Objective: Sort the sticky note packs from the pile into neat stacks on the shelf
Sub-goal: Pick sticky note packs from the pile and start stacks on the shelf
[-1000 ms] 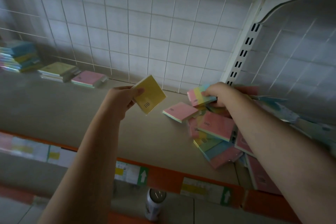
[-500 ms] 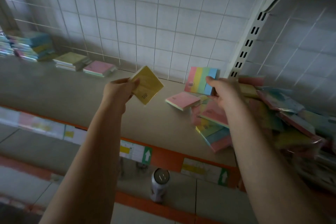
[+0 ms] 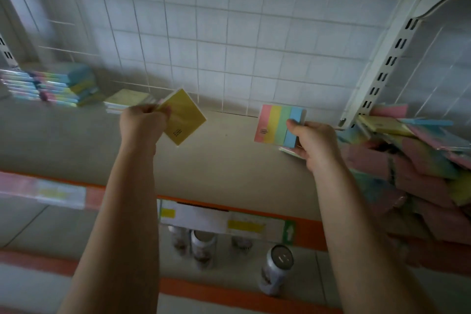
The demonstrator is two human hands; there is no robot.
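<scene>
Lying far left along the shelf [image 3: 229, 160], the sorted stacks [image 3: 58, 86] are nearer the left hand [image 3: 142, 125], by which a yellow pack [image 3: 186, 117] is pinched (the pile [image 3: 420, 155] sits right); a striped pack [image 3: 279, 125] is gripped by the right hand [image 3: 316, 143]

Both bare forearms reach forward and up from the bottom of the view, well apart from each other. The left hand [image 3: 142, 125] is raised with its back toward the camera; its fingers are curled and pinch a yellow pack [image 3: 184, 117] by one corner. The right hand [image 3: 314, 141] is at about the same height; its thumb presses on the front of a striped pack [image 3: 276, 123], the fingers behind it.
</scene>
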